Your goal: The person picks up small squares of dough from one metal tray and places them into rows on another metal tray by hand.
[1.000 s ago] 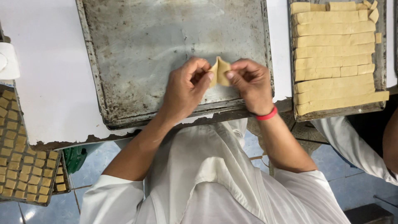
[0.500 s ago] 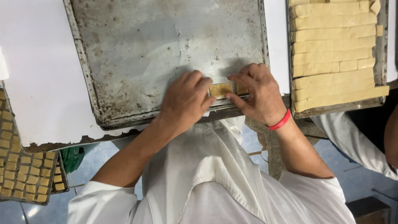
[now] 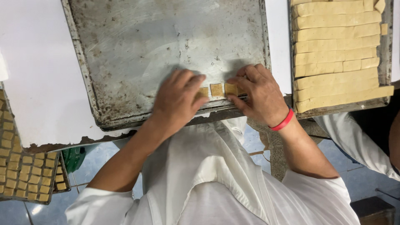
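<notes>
A worn metal baking tray lies on the white table in front of me. A few small tan dough squares lie in a row along its near edge. My left hand rests flat on the tray, fingertips on the leftmost square. My right hand, with a red band on the wrist, has its fingers curled over the rightmost square. Neither hand lifts anything.
A second tray at the right holds long strips of pale dough. A lower tray at the left is full of several small dough squares. Another person's white sleeve shows at the right. The white tabletop has a chipped edge.
A second ago both hands held a folded piece of dough above the tray. It has since been laid down and spread into separate squares along the near edge.
</notes>
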